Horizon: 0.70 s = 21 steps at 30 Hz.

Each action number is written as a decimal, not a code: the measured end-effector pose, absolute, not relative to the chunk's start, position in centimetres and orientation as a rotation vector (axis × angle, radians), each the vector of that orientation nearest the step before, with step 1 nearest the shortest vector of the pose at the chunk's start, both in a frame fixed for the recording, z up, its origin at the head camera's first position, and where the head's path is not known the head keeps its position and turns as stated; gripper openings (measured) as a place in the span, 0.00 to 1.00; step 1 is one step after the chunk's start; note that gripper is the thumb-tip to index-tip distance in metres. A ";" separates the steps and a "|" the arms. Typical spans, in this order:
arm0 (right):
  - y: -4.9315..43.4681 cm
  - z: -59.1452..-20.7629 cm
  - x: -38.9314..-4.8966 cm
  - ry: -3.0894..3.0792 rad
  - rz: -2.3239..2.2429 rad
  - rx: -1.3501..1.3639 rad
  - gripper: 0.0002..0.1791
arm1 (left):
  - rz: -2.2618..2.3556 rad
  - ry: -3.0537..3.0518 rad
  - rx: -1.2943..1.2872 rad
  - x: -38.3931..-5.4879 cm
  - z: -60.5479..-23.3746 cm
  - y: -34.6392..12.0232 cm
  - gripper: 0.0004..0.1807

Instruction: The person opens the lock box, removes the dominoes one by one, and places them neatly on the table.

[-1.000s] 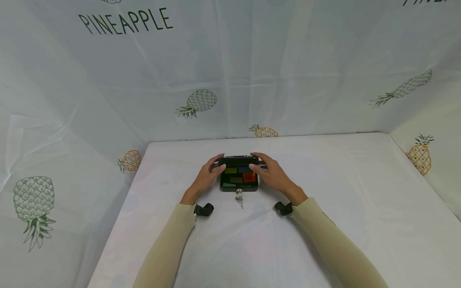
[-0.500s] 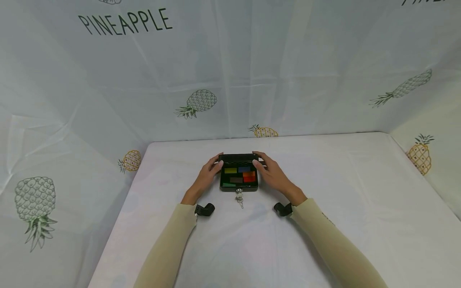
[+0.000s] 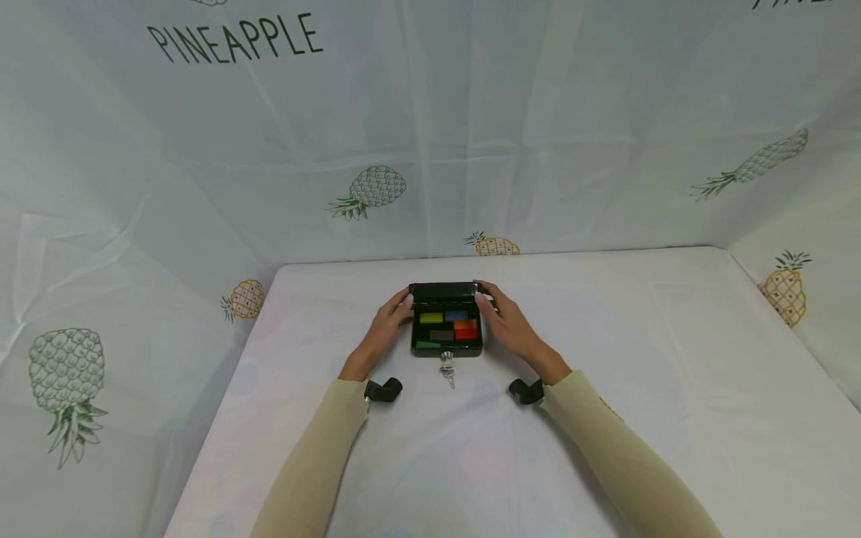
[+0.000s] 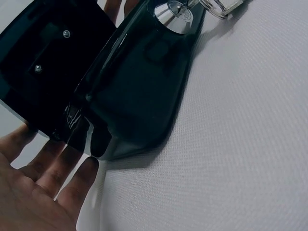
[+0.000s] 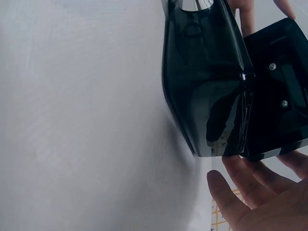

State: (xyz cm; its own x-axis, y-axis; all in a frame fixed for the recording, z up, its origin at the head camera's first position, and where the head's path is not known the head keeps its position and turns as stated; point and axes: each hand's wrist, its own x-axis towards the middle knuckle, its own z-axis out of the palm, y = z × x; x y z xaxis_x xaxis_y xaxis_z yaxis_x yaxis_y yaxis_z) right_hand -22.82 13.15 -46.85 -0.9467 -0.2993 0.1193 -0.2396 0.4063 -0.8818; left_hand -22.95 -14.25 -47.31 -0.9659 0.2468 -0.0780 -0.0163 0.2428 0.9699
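We see a small black box (image 3: 424, 353) sitting on the white surface (image 3: 619, 336), its lid (image 3: 444, 293) raised on the far side. A silver lock (image 4: 175, 18) is set in its front, with keys (image 3: 448, 372) hanging toward us; any marking there is too small to read. Inside lie a yellow block (image 3: 431, 317), a blue block (image 3: 456, 316), an orange-red block (image 3: 466, 329), a brown block (image 3: 441, 335) and a green block (image 3: 427, 344).

The left hand (image 3: 385, 325) and right hand (image 3: 509, 325) flank the box, neither clenched: their fingers, mostly straight, touch the sides of the lid and the box. Compared with a second ago, the lid leans farther back and the thumbs have shifted outward to its edges, while box, keys and blocks stay put.

Beyond the hands we find black wrist cameras (image 3: 386, 390) and beige sleeves (image 3: 312, 448); the right one carries small dark lettering (image 3: 610, 408) we cannot read. Around the surface hangs pale cloth (image 3: 578, 112) printed with pineapples (image 3: 378, 188). At upper left the printed word "PINEAPPLE" (image 3: 235, 39) reads clearly, and at upper right another word (image 3: 792, 3) is cut off by the edge.
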 end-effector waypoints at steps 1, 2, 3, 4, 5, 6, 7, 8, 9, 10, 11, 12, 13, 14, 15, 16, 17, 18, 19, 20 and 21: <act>13.1 -46.8 -22.8 2.589 -1.602 -0.489 0.32 | 1.798 2.301 0.219 -23.0 -47.3 -14.3 0.37; 13.1 -46.8 -22.8 2.591 -1.597 -0.479 0.32 | 1.793 2.307 0.217 -23.0 -47.3 -14.3 0.37; 13.1 -46.8 -22.7 2.591 -1.592 -0.468 0.33 | 1.792 2.309 0.216 -23.0 -47.3 -14.3 0.38; 13.0 -46.7 -22.7 2.591 -1.590 -0.460 0.33 | 1.787 2.316 0.210 -23.0 -47.3 -14.3 0.38; 13.0 -46.7 -22.7 2.590 -1.588 -0.450 0.33 | 1.782 2.321 0.203 -23.0 -47.3 -14.3 0.39; 13.0 -46.6 -22.7 2.590 -1.587 -0.442 0.33 | 1.780 2.324 0.200 -23.1 -47.2 -14.3 0.39; 12.9 -46.6 -22.7 2.588 -1.592 -0.438 0.33 | 1.776 2.328 0.192 -23.1 -47.3 -14.3 0.39; 12.9 -46.5 -22.7 2.586 -1.597 -0.433 0.33 | 1.776 2.329 0.188 -23.1 -47.3 -14.3 0.39; 12.8 -46.5 -22.7 2.586 -1.602 -0.430 0.32 | 1.785 2.322 0.188 -23.1 -47.3 -14.3 0.39; 12.8 -46.5 -22.7 2.590 -1.604 -0.431 0.32 | 1.794 2.314 0.191 -23.0 -47.2 -14.3 0.38; 12.7 -46.5 -22.7 2.590 -1.609 -0.427 0.32 | 1.809 2.303 0.200 -23.0 -47.2 -14.3 0.38; 12.7 -46.5 -22.7 2.592 -1.612 -0.424 0.31 | 1.824 2.288 0.213 -23.0 -47.2 -14.3 0.37; 12.6 -46.5 -22.7 2.593 -1.617 -0.423 0.31 | 1.839 2.273 0.227 -23.0 -47.2 -14.4 0.37; 12.6 -46.5 -22.7 2.593 -1.622 -0.420 0.31 | 1.856 2.256 0.245 -23.0 -47.2 -14.4 0.36; 12.5 -46.5 -22.7 2.593 -1.624 -0.413 0.31 | 1.870 2.242 0.259 -23.1 -47.3 -14.4 0.36; 12.5 -46.5 -22.7 2.588 -1.628 -0.406 0.31 | 1.877 2.236 0.274 -23.1 -47.3 -14.4 0.35; 12.4 -46.5 -22.7 2.579 -1.636 -0.394 0.31 | 1.885 2.227 0.285 -23.0 -47.3 -14.4 0.35; 12.4 -46.4 -22.7 2.573 -1.640 -0.383 0.31 | 1.890 2.222 0.293 -23.0 -47.3 -14.4 0.34; 12.4 -46.4 -22.7 2.568 -1.646 -0.372 0.32 | 1.892 2.219 0.298 -23.0 -47.3 -14.4 0.34; 12.3 -46.4 -22.7 2.564 -1.646 -0.357 0.32 | 1.894 2.216 0.299 -23.0 -47.3 -14.4 0.34; 12.3 -46.4 -22.7 2.562 -1.645 -0.346 0.32 | 1.893 2.216 0.299 -23.0 -47.3 -14.4 0.34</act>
State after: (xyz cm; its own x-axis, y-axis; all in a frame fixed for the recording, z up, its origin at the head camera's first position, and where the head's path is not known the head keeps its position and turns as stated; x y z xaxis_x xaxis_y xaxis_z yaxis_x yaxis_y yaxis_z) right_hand -22.68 12.32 -46.36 -0.9716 -0.2301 0.0561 -0.1467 0.3991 -0.9051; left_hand -22.95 -14.35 -47.33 -0.9571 0.2883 -0.0287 0.0168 0.1541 0.9879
